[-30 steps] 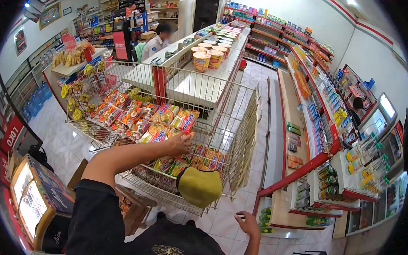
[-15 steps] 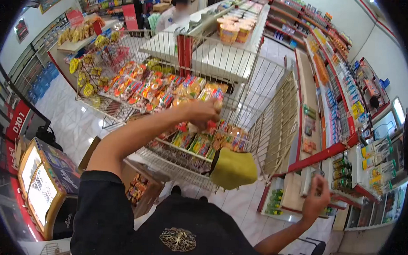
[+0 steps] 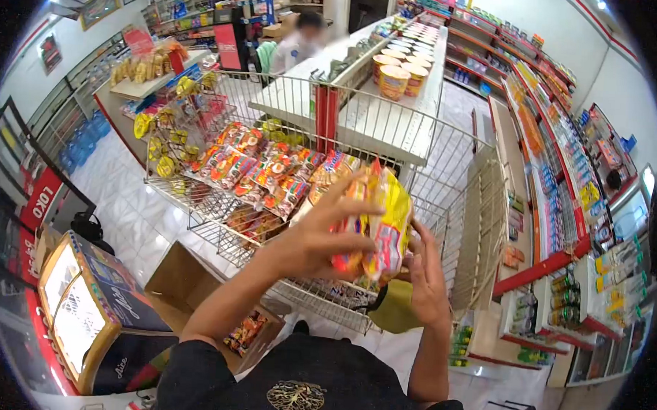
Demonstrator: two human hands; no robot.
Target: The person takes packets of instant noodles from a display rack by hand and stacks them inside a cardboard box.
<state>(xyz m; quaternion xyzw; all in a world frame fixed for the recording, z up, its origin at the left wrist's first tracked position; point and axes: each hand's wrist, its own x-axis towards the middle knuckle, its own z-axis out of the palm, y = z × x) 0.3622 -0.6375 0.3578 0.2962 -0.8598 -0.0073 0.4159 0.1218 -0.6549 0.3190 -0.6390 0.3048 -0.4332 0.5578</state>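
A bundle of instant noodle packets [image 3: 379, 229], yellow and red in shiny wrapping, is held up over the wire rack between my two hands. My left hand [image 3: 320, 237] grips it from the left, its fingers bent and partly spread across the near side. On the right edge, my right hand [image 3: 428, 282] presses with thumb and fingers, some of them hidden behind the wrapping. More red noodle packets [image 3: 231, 164] lie in rows in the wire rack [image 3: 295, 288] beyond and left of my hands. A yellow-green cloth item [image 3: 397, 308] hangs at the rack's near right corner.
An open cardboard box [image 3: 186, 272] and a lit display box [image 3: 75, 304] stand at lower left. Noodle cups [image 3: 394, 82] line a white counter shelf [image 3: 390, 131]. Stocked shelves [image 3: 561, 252] run along the right. A person [image 3: 299, 46] is behind the counter.
My right hand has come in from the far right onto the noodle packets. My left hand has drawn back from the rack toward me, and the bundle is now raised between both hands.
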